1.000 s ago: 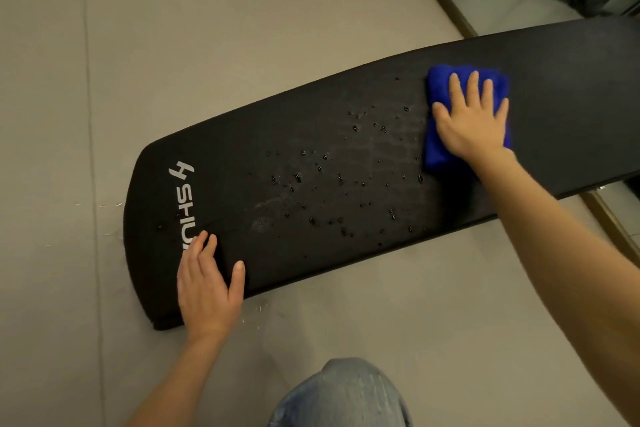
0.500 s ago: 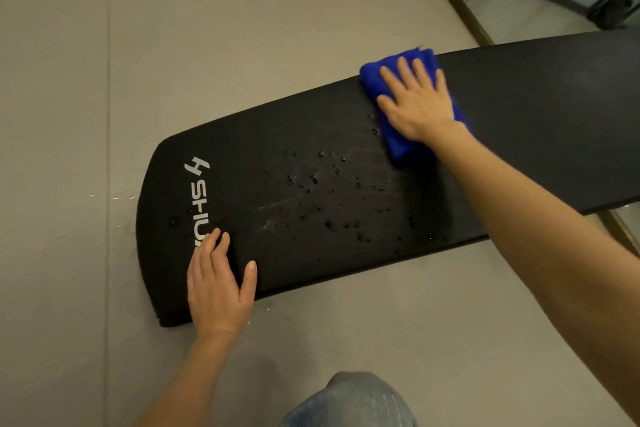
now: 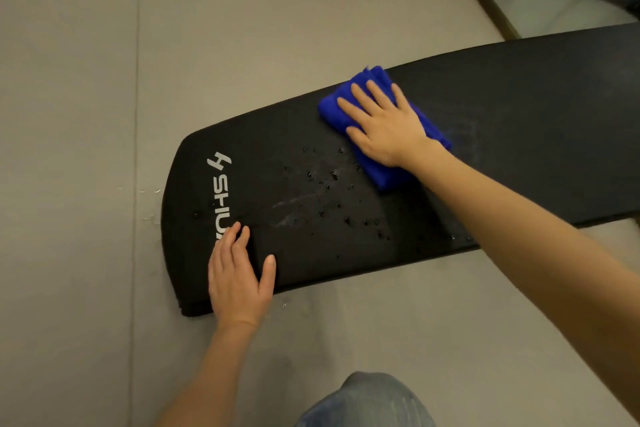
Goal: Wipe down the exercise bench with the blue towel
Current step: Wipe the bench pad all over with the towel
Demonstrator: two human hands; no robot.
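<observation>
A: We're mid-wipe. Starting at 9 o'clock: bare floor point(image 3: 69, 149), a few splashes on it just off the rounded end of the exercise bench point(image 3: 519, 97).

B: Bench layout?

A: Black pad running from about 8 o'clock up to 3 o'clock, white logo point(image 3: 219, 191) at the rounded end. Our left hand point(image 3: 239, 281) lies flat on the near edge at 7 o'clock, fingers extended and together, thumb splayed, gripping nothing. We read it as a brace.

B: Wet area?

A: Water droplets point(image 3: 332, 191) scattered across the middle, between the two hands. Not yet cleared.

B: Towel?

A: Blue towel point(image 3: 388, 173) is folded, lying on the pad toward its far edge, about 1 o'clock from center. Our right hand point(image 3: 384, 128) presses on top of it, palm down, fingers spread and straight, no pinch on the cloth.

B: Next?

A: Our call: drag the towel toward 7 o'clock through the droplets, keep flat pressure, cover the near edge too. Left hand will need to lift off before we reach the logo end.
</observation>
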